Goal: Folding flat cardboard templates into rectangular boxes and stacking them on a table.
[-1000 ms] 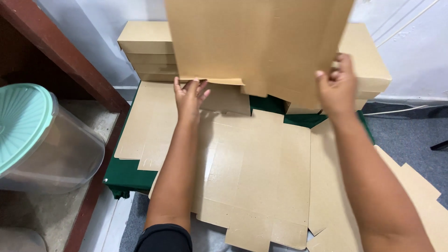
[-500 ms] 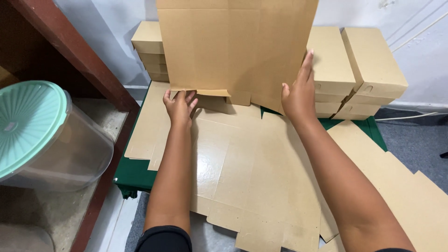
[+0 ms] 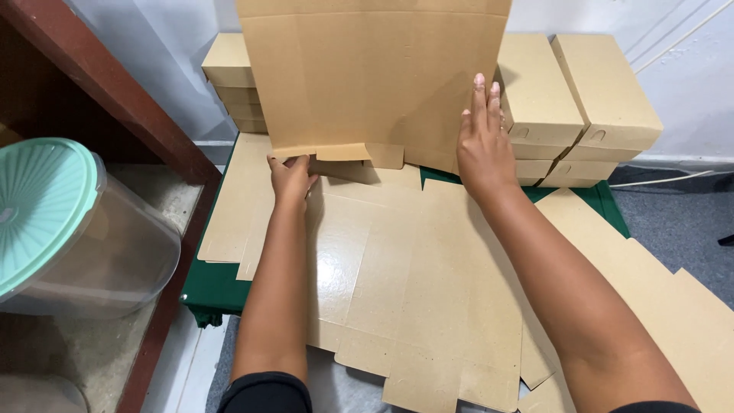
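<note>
The fingers of the left hand [image 3: 289,177] are curling together and pinching the lower left corner of the die-cut cardboard blank [image 3: 375,76], right where the raised panel is meeting its small bottom flaps, while the fingers of the right hand [image 3: 482,141] are lying straight and close together, flat against the face of that same panel near its right edge, pressing rather than gripping. The panel is standing nearly upright, hinging on a crease from the rest of the blank, which is lying flat on a green-covered table [image 3: 210,287] over more flat blanks [image 3: 665,306] spreading off to the right. Judging from this, the folding-up of the first wall is the step in hand, and the next move is probably calling for a firm crease along the base and the little tabs turning inward. Behind the panel, a stack of closed cardboard boxes [image 3: 233,76] is sitting at the left and 2 more stacks [image 3: 581,99] at the right, their contents hidden. On the left shelf a clear plastic tub [image 3: 99,245] with a pale green lid [image 3: 38,206] is sitting shut, and it is seemingly empty, though the glare is making that hard to confirm
</note>
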